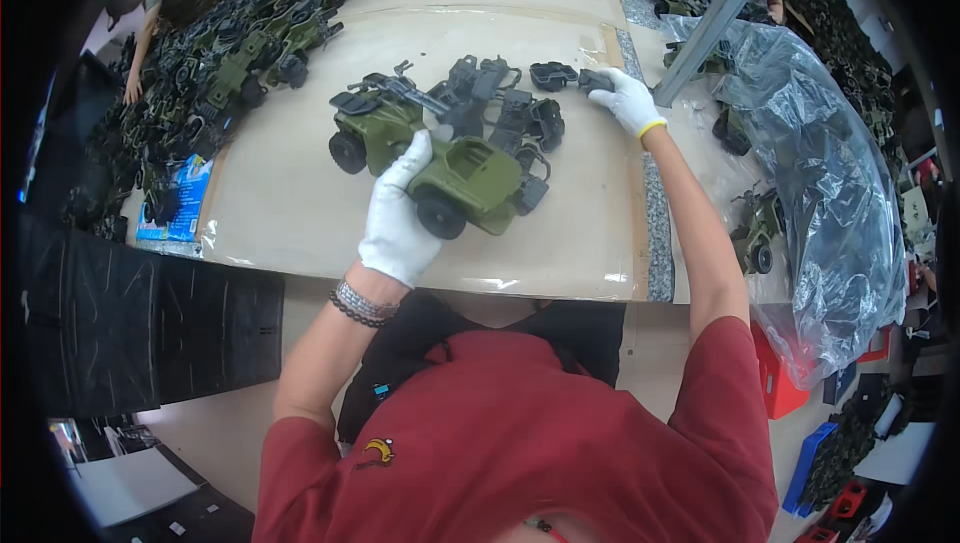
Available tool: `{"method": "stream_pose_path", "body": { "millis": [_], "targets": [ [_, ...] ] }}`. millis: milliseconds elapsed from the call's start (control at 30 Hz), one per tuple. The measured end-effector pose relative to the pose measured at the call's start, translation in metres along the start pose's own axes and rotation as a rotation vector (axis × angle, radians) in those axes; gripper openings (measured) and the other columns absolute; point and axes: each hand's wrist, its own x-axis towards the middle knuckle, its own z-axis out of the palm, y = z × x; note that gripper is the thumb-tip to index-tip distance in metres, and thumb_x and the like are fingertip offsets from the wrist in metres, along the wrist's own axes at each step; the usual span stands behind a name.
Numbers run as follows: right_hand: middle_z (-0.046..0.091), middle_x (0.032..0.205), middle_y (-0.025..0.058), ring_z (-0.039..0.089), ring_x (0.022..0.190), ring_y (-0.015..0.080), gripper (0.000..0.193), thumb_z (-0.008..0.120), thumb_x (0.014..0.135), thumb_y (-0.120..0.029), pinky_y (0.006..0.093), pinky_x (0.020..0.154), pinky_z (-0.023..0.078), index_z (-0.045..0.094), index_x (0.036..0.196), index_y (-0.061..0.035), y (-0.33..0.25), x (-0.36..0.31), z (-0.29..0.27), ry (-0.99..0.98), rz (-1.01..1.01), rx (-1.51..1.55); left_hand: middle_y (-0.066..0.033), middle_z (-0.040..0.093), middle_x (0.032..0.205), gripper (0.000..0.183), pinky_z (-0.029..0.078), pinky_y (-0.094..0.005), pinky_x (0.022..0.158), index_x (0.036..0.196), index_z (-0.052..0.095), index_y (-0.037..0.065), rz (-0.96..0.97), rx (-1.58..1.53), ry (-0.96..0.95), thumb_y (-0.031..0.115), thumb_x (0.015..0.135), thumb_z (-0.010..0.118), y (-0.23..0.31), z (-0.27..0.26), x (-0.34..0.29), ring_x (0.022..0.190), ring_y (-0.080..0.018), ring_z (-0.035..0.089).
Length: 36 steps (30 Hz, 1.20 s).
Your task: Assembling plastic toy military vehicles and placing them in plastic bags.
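Observation:
My left hand (397, 228), in a white glove, grips an olive-green toy vehicle (468, 181) with black wheels and handlebars, tilted above the table's near half. Its fingers are partly hidden by the green body. Farther right, my gloved right hand (630, 105) has its fingertips closed on a small dark plastic part (596, 82) at the tabletop. Just left of that lies a similar dark piece (552, 76). Several black plastic parts (487, 83) sit behind the vehicle and partly behind it; where one ends and another begins is hard to tell.
Many green and black toy vehicles (235, 73) are heaped along the left. A blue printed package (188, 198) lies at the left edge. On the right stand a metal post (715, 28) and clear plastic sheeting (815, 143) over more toys. Other people work at the far side.

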Motion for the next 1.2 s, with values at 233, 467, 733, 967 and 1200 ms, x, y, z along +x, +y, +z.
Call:
{"method": "stream_pose_path", "body": {
  "millis": [233,467,733,967,1200],
  "targets": [
    [0.066,0.095,0.0003,0.058,0.073,0.0062,0.044,0.065,0.094,-0.031,0.0214,0.06,0.045,0.059,0.131,-0.0077,-0.039,-0.066,-0.045,-0.165,0.414,1.133,-0.0077,0.065,0.118,0.035,0.052,-0.0398,0.097,0.126,0.059,0.005,0.048,0.08,-0.038,0.029,0.099,0.059,-0.002,-0.019,-0.017,0.11,-0.0218,0.063],
    [0.064,0.116,0.0113,0.061,0.107,0.0246,0.044,0.059,0.098,-0.03,0.0354,0.09,0.049,0.056,0.136,-0.0093,-0.058,-0.098,-0.05,-0.236,0.073,0.489,-0.0056,0.066,0.115,0.033,0.052,-0.036,0.094,0.122,0.059,0.01,-0.006,0.048,-0.059,0.032,0.097,0.064,-0.02,-0.004,-0.009,0.108,-0.0188,0.064],
    [0.065,0.112,0.0173,0.062,0.101,0.0347,0.061,0.078,0.078,-0.034,0.0412,0.089,0.05,0.06,0.132,-0.012,-0.11,-0.117,-0.027,-0.102,0.032,-0.281,-0.0032,0.067,0.109,0.033,0.052,-0.0304,0.087,0.121,0.062,0.006,0.113,0.222,-0.039,0.03,0.097,0.065,-0.022,-0.005,-0.008,0.098,-0.0136,0.065],
    [0.064,0.122,0.0139,0.063,0.108,0.0306,0.065,0.082,0.067,-0.016,0.0376,0.094,0.051,0.061,0.129,-0.0066,-0.206,-0.152,-0.081,0.039,-0.209,0.706,-0.001,0.067,0.107,0.029,0.048,-0.0266,0.086,0.118,0.064,0.003,0.325,0.388,-0.032,0.019,0.094,0.07,-0.031,-0.003,-0.011,0.095,-0.0087,0.06],
    [0.061,0.132,0.0135,0.06,0.116,0.0306,0.068,0.08,0.068,-0.014,0.0361,0.098,0.048,0.06,0.133,-0.0079,-0.208,-0.162,-0.062,0.132,-0.362,0.64,-0.0014,0.067,0.106,0.028,0.05,-0.0262,0.084,0.115,0.064,0.002,0.315,0.372,-0.034,0.015,0.091,0.073,-0.036,0.006,-0.02,0.094,-0.0091,0.061]
  ]
}}
